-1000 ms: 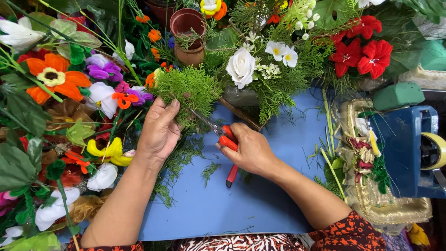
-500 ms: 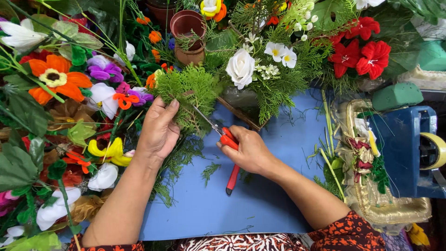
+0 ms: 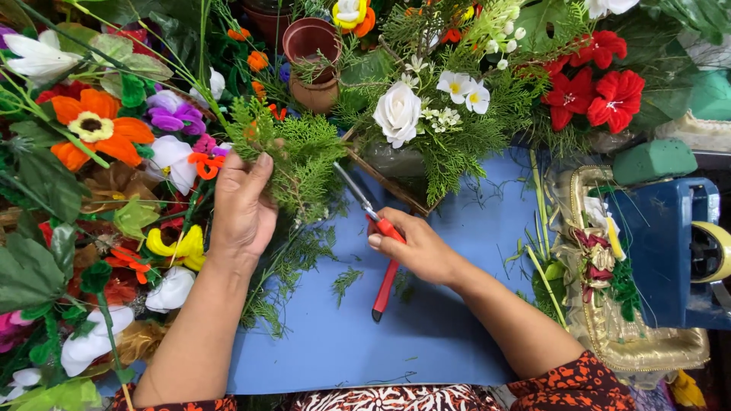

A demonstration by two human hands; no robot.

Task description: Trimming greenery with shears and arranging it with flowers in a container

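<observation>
A blue mat (image 3: 426, 335) is spread across the near middle of the table, with small green cuttings (image 3: 346, 281) scattered on it. On the mat, slightly right of centre, the right hand (image 3: 419, 247) is closed around red-handled snips (image 3: 378, 236); one red handle is left free and points toward the near edge, while the metal blades are angled up and left, their tips reaching into a fern sprig (image 3: 301, 156). Whether the blades are parted cannot be told. Further left, the sprig is gripped by the left hand (image 3: 244, 209), the fingers curled round its lower stems and the thumb pressed against the foliage.

To the left, a heap of artificial flowers is seen, among them an orange flower (image 3: 95, 125) and a yellow bloom (image 3: 179, 247). At the right, a gold tray (image 3: 647, 350) with ribbon trimmings is set beside a blue tape dispenser (image 3: 666, 243). Beyond the hands, a white rose (image 3: 397, 113), a brown pot (image 3: 312, 53) and red flowers (image 3: 598, 95) are ranged along the far side.
</observation>
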